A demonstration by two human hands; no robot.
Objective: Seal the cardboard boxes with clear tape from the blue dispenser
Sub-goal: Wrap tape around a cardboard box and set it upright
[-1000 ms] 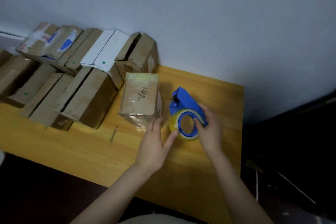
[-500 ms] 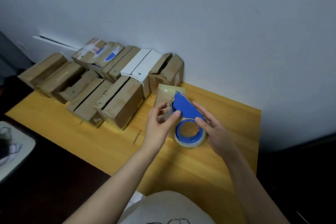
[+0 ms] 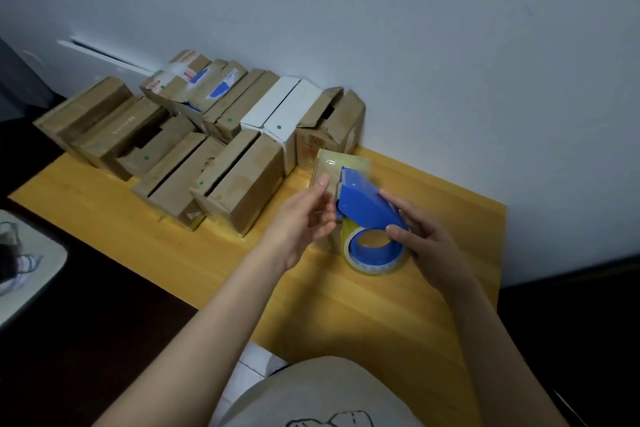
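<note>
Head, right hand grips dispenser — boxes left

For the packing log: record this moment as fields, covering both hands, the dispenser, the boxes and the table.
left hand: open, fingers blurred, next to the front end of the blue dispenser; contact with tape cannot be told
right hand: grips the blue dispenser at its rear
blue dispenser: tilted, nose up, tape roll at its low end
taped box: behind the dispenser, glossy tape on top
other boxes: rows to the left, several with gaps between flaps
white box: in the back row
table: yellow wood
</note>
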